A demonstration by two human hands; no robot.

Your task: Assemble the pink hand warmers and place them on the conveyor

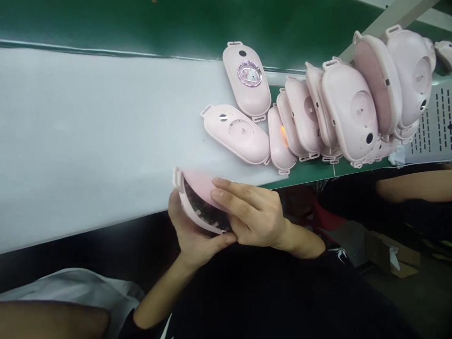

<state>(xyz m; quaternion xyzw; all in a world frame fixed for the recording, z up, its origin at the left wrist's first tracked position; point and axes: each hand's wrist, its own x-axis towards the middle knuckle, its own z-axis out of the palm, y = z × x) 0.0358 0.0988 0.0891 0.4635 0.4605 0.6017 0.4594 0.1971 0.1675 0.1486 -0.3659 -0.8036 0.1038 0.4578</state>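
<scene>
Near the table's front edge, my left hand (192,242) grips an oval pale-pink plastic casing (192,212) with a strap loop at its upper end. The casing is tilted, and a dark interior with small parts shows inside it. My right hand (256,212) has its fingers on a pink cover (199,183), which stands at an angle over that opening. Part of the cover's lower end is hidden by my right fingers. Beyond my hands lies a similar pink casing (233,134) with a round recess. Behind it rests another pink casing (247,77) with a shiny ringed window.
Several pink casings (353,113) lean in a row along the right side of the green bench (141,23). A white sheet (88,132) covers the work surface. Another person's forearm (413,186) is at right; a cardboard box (395,254) lies below.
</scene>
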